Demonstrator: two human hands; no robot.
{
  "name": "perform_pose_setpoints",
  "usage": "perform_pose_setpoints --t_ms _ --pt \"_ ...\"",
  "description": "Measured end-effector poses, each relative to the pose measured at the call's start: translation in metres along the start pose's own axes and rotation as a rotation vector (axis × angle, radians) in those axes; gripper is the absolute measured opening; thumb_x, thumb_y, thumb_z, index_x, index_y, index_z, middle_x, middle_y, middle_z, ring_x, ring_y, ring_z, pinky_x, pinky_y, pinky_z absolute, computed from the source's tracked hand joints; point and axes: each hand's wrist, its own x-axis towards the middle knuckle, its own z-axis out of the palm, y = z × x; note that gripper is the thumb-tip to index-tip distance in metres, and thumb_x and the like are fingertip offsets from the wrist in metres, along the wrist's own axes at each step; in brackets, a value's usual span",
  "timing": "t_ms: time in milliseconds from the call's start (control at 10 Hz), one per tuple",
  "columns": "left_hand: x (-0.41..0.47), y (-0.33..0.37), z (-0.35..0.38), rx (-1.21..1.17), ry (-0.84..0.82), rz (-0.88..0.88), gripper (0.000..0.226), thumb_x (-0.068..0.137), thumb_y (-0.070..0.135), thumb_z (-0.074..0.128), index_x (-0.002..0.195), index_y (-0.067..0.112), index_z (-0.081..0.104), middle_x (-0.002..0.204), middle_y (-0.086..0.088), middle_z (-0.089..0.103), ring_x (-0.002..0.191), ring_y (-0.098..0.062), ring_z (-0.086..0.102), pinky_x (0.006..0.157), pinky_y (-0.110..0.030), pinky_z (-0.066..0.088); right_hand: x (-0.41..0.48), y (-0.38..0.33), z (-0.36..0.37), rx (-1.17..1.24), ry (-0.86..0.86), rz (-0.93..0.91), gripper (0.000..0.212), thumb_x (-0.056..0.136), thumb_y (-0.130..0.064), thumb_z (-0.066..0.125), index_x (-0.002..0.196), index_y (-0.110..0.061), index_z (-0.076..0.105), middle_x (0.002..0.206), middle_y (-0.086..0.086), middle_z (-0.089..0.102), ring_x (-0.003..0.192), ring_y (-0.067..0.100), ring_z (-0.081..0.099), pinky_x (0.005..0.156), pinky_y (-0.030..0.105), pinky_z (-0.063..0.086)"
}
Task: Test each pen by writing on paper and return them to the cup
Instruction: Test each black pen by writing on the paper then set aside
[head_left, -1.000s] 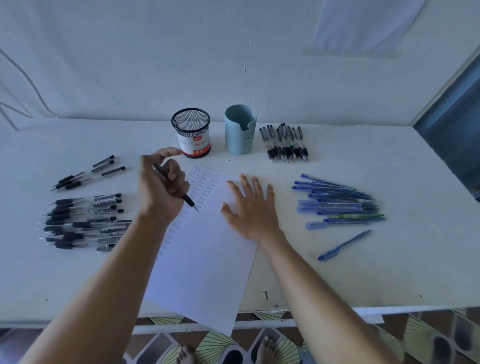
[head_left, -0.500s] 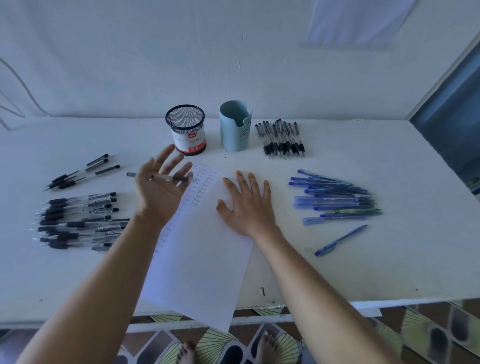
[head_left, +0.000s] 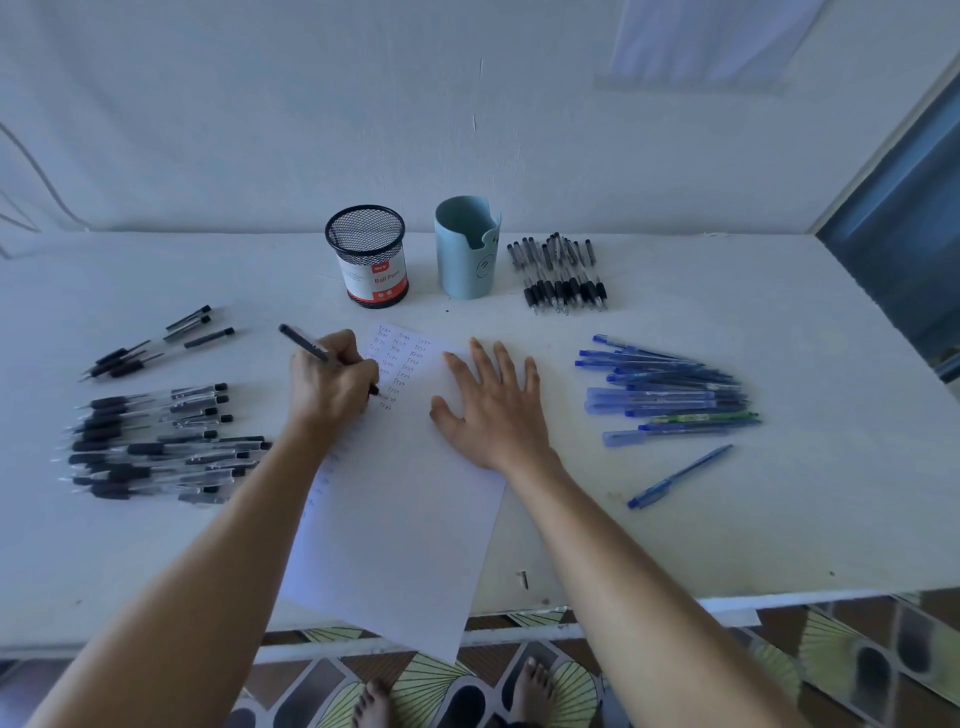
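The pen (head_left: 304, 344) is in the left hand (head_left: 332, 387). The fingers are curled around its lower part. The dark tip comes out under the hand and seems to touch the paper (head_left: 405, 519), and the back end points up and to the left. The tip is just beside the rows of small written words on the upper part of the sheet.

The right hand (head_left: 493, 410) lies flat on the paper with its fingers straight and spread, and it holds nothing. The paper lies slanted on the counter (head_left: 779, 519), and its near corner hangs over the front edge.

Behind the paper stand two cups, both upright, near each other but apart. The mesh cup (head_left: 366, 254) is black with a red and white label. The blue cup (head_left: 467, 249) is to its right.

Right of the blue cup lies a row of black pens (head_left: 561, 275). On the right side of the counter lies a pile of blue pens (head_left: 670, 395), with one single blue pen (head_left: 680, 475) apart in front of it. On the left side lies a big black pile (head_left: 156, 447), and behind it a few black pens form a small group (head_left: 156, 343).
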Motion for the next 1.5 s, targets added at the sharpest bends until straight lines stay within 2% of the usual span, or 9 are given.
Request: perform_pose_setpoints --t_ms 100,300,400,500,700,900,1100,1400,1500 --pt "-0.0011 -0.0010 -0.0009 0.120 -0.008 0.057 0.021 0.052 0.008 0.051 0.053 0.010 0.030 0.044 0.001 0.038 0.049 -0.021 0.035 0.045 -0.026 0.027 -0.0003 0.0002 0.0001 0.004 0.007 -0.001 0.066 0.098 -0.058 0.032 0.157 -0.033 0.018 0.168 0.001 0.005 0.154 0.026 -0.003 0.120 0.056 -0.007" --pt "-0.0015 -0.0027 -0.0015 0.152 -0.023 0.093 0.024 0.056 0.004 0.050 0.057 0.009 0.027 0.050 -0.002 0.031 0.050 -0.016 0.026 0.044 -0.027 0.020 0.0001 0.0002 0.0013 -0.005 0.002 0.001 0.065 0.097 -0.058 0.031 0.156 -0.033 0.017 0.168 0.001 0.004 0.154 0.026 -0.004 0.120 0.056 -0.008" --pt "-0.0021 -0.0024 -0.0014 0.148 -0.025 0.076 0.028 0.060 -0.003 0.051 0.058 0.007 0.025 0.054 -0.007 0.031 0.050 -0.015 0.025 0.043 -0.027 0.019 -0.0003 0.0001 0.0006 -0.003 -0.001 -0.002 0.065 0.098 -0.057 0.031 0.157 -0.033 0.017 0.168 0.001 0.004 0.154 0.026 -0.004 0.120 0.055 -0.008" --pt "-0.0021 -0.0017 -0.0016 0.166 -0.045 0.094 0.024 0.054 0.004 0.048 0.055 0.012 0.026 0.053 -0.006 0.031 0.050 -0.015 0.023 0.041 -0.027 0.019 -0.0002 0.0002 0.0004 -0.003 0.005 -0.001 0.065 0.098 -0.057 0.031 0.157 -0.033 0.017 0.168 0.001 0.004 0.154 0.026 -0.003 0.120 0.056 -0.008" --pt "-0.0015 -0.0045 -0.0016 0.131 -0.038 0.081 0.025 0.053 0.007 0.048 0.059 0.009 0.024 0.057 -0.006 0.028 0.052 -0.019 0.028 0.048 -0.027 0.022 -0.0002 0.0002 0.0010 -0.001 0.001 -0.003 0.065 0.098 -0.057 0.030 0.157 -0.032 0.017 0.168 0.001 0.004 0.154 0.026 -0.004 0.120 0.056 -0.008" --pt "-0.0015 -0.0035 -0.0007 0.161 -0.065 0.120 0.027 0.054 0.004 0.049 0.056 0.016 0.025 0.054 -0.005 0.028 0.055 -0.019 0.024 0.044 -0.028 0.018 0.0002 0.0000 0.0013 -0.002 0.004 0.000 0.065 0.098 -0.057 0.031 0.157 -0.032 0.017 0.168 0.001 0.004 0.154 0.026 -0.003 0.120 0.056 -0.008" --pt "0.0011 -0.0071 -0.0006 0.155 -0.059 0.102 0.027 0.053 0.005 0.048 0.059 0.009 0.023 0.054 -0.006 0.029 0.056 -0.019 0.026 0.050 -0.029 0.022 0.0003 -0.0010 0.0006 -0.005 0.005 0.003 0.065 0.097 -0.057 0.031 0.156 -0.033 0.018 0.168 0.000 0.004 0.153 0.026 -0.003 0.120 0.056 -0.007" --pt "0.0007 -0.0068 0.0020 0.151 -0.069 0.099 0.027 0.053 0.003 0.048 0.048 0.019 0.027 0.052 0.001 0.024 0.057 -0.019 0.022 0.049 -0.026 0.017 0.0007 -0.0005 0.0016 -0.002 0.006 0.006 0.065 0.097 -0.058 0.031 0.156 -0.034 0.017 0.168 0.000 0.004 0.153 0.026 -0.002 0.120 0.056 -0.007" --pt "0.0005 -0.0082 0.0019 0.146 -0.073 0.082 0.029 0.055 0.002 0.049 0.049 0.020 0.028 0.045 0.011 0.023 0.055 -0.019 0.022 0.049 -0.025 0.019 0.0004 -0.0010 0.0019 -0.004 0.006 0.006 0.065 0.097 -0.058 0.031 0.156 -0.034 0.017 0.168 0.000 0.004 0.153 0.026 -0.002 0.120 0.056 -0.007"
